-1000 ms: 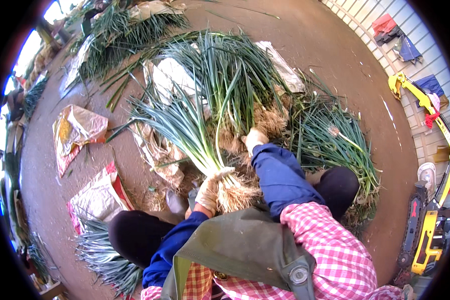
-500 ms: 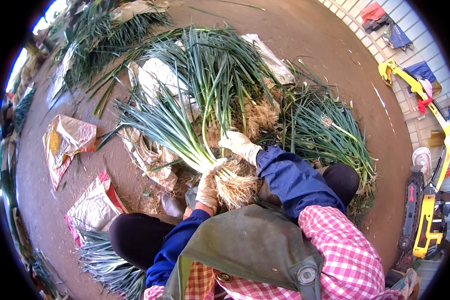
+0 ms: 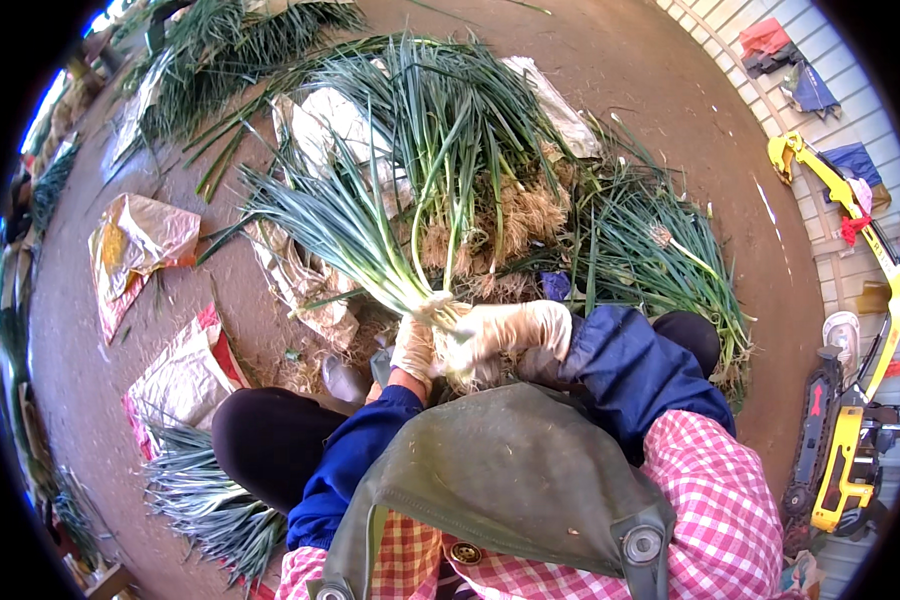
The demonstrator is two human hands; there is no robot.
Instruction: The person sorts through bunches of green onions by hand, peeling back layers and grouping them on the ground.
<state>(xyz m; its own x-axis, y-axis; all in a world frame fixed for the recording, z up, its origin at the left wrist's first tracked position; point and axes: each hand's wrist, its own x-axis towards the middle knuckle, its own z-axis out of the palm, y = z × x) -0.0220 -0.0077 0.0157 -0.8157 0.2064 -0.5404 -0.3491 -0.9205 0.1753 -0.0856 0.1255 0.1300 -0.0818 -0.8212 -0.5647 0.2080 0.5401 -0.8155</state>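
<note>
Packed brown dirt floor [image 3: 670,110], strewn with green onion heaps [image 3: 660,250] and crumpled bags [image 3: 135,245]; pale slatted wall [image 3: 730,20] upper right. Left hand [image 3: 413,345] clasping green onion bunch [image 3: 360,235] just above roots, centre frame; right hand [image 3: 505,330] curled around root end.

The person wears thin see-through gloves on the left hand [image 3: 413,345] and right hand [image 3: 505,330]. The sleeves are dark blue, with pink and white checked cloth higher up. A green apron with round metal buttons covers the front. The trousers are black.
</note>
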